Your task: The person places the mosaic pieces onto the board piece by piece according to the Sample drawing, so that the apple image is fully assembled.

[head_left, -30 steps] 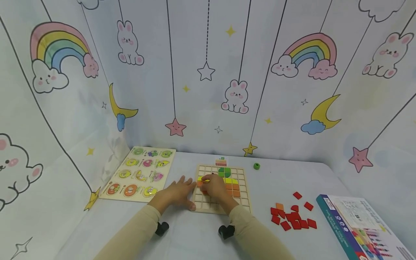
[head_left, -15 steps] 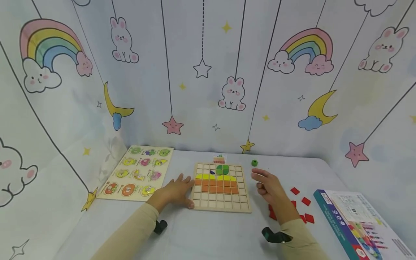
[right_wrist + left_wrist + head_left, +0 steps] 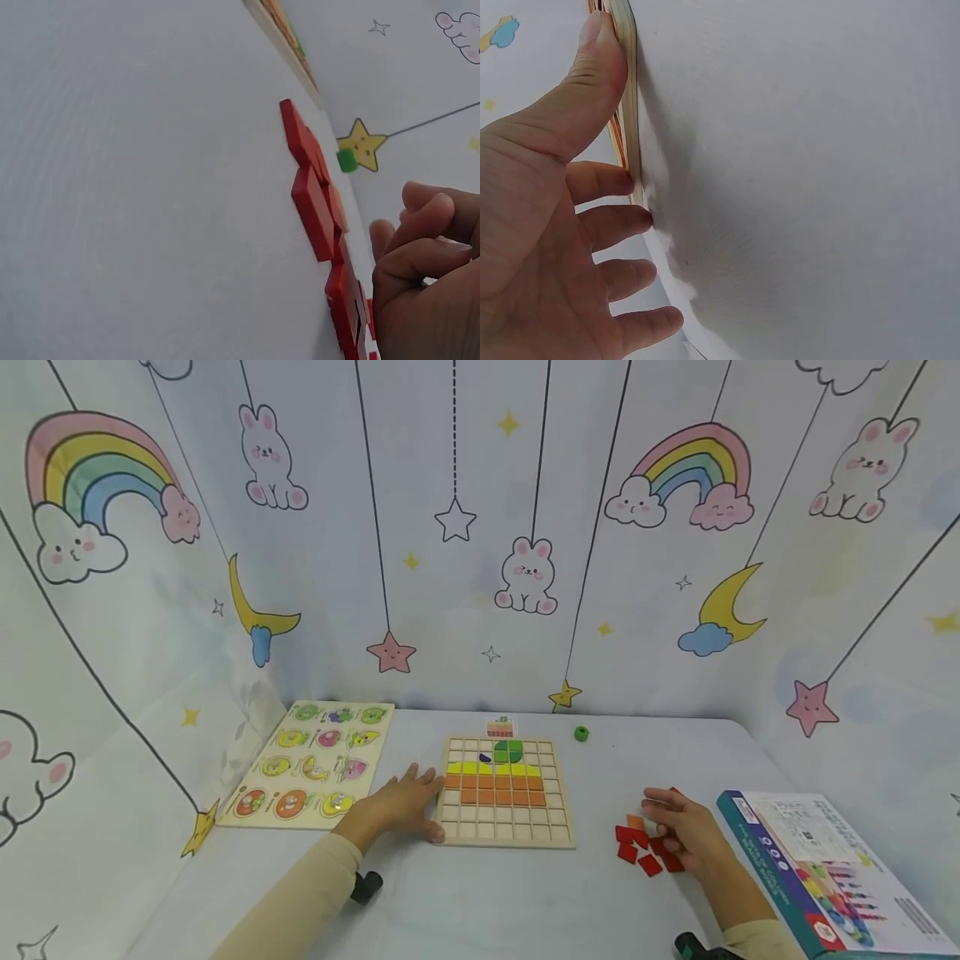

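My left hand (image 3: 401,802) rests at the left edge of a wooden grid board (image 3: 506,835), thumb and fingertips along its side in the left wrist view. Set into the grid are green pieces (image 3: 515,752), a dark blue piece (image 3: 485,757), a yellow row (image 3: 495,769) and orange tiles (image 3: 502,795). Over a pile of red tiles (image 3: 627,853) on the right hovers my right hand (image 3: 686,831), hiding part of the pile. In the right wrist view its fingers (image 3: 424,259) are loosely bent beside the tiles, nothing visible between them. One loose orange tile (image 3: 636,822) lies at the pile's far side.
A fruit puzzle board (image 3: 322,788) lies at the left. To the right of the pile is a printed box (image 3: 817,868). Behind the grid board are a small picture card (image 3: 501,727) and a green bead (image 3: 581,734). Patterned cloth hangs around the table.
My right hand has left the grid board and moved right to the red tiles, uncovering the board's coloured pieces. The left hand stays at the board's edge. The head view has shifted slightly.
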### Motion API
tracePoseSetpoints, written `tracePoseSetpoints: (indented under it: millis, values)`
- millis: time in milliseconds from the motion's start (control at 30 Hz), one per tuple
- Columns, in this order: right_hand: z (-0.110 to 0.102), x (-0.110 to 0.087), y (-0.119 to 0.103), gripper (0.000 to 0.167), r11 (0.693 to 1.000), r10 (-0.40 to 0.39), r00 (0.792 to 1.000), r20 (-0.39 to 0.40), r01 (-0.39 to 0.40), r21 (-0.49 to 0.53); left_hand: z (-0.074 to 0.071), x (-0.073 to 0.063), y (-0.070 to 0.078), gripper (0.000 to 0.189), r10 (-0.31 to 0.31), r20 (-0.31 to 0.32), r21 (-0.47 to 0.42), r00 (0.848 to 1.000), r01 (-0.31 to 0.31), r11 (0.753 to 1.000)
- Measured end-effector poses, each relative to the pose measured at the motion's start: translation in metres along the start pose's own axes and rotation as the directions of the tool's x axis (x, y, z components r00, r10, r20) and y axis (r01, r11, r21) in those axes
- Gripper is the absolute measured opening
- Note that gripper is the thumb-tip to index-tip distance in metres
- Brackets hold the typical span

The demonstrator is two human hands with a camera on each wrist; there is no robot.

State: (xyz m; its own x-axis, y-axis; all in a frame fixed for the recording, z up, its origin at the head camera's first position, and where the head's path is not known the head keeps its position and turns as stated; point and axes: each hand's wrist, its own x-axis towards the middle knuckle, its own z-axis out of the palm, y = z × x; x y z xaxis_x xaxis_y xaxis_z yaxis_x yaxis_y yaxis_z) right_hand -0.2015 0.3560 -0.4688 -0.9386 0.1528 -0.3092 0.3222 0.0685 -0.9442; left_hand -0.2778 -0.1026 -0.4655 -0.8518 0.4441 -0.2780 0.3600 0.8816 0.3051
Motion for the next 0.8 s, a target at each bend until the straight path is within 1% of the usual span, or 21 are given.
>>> tracePoseSetpoints:
  millis: [33,100,200,300,500,600,700,800]
  values:
    - [0.0,0.0,0.002,0.047,0.999,0.002,1.0,-0.015,-0.003,-0.052,0.0,-0.001,0.0,0.099,-0.001,0.001,-0.001,1.0,0.001,1.0]
    - [0.001,0.002,0.005,0.054,0.988,-0.004,0.999,-0.04,-0.003,-0.157,-0.001,-0.002,0.001,0.099,0.001,0.0,0.004,1.0,-0.001,1.0]
    - [0.004,0.003,0.006,0.057,0.955,-0.025,0.999,-0.045,0.011,-0.297,-0.001,-0.002,0.002,0.099,-0.002,0.0,0.007,1.0,0.002,1.0]
    - [0.007,0.003,0.006,0.056,0.913,-0.052,0.998,-0.041,0.031,-0.407,-0.001,-0.002,0.002,0.099,-0.007,0.001,0.001,1.0,0.007,1.0]
    - [0.011,0.004,0.006,0.049,0.851,-0.096,0.995,-0.026,0.068,-0.52,-0.002,-0.004,0.002,0.099,-0.009,-0.003,-0.012,1.0,0.009,1.0]
    - [0.013,0.004,0.006,0.047,0.828,-0.11,0.994,-0.014,0.084,-0.554,-0.001,-0.004,0.002,0.099,-0.007,-0.007,-0.012,1.0,0.007,1.0]
    - [0.015,0.003,0.005,0.045,0.818,-0.11,0.994,-0.017,0.081,-0.57,0.0,-0.004,0.001,0.098,-0.002,-0.011,-0.019,1.0,0.002,1.0]
    - [0.016,0.002,0.004,0.041,0.823,-0.105,0.994,-0.027,0.071,-0.564,0.0,-0.004,0.002,0.098,0.001,-0.012,-0.016,1.0,-0.001,1.0]
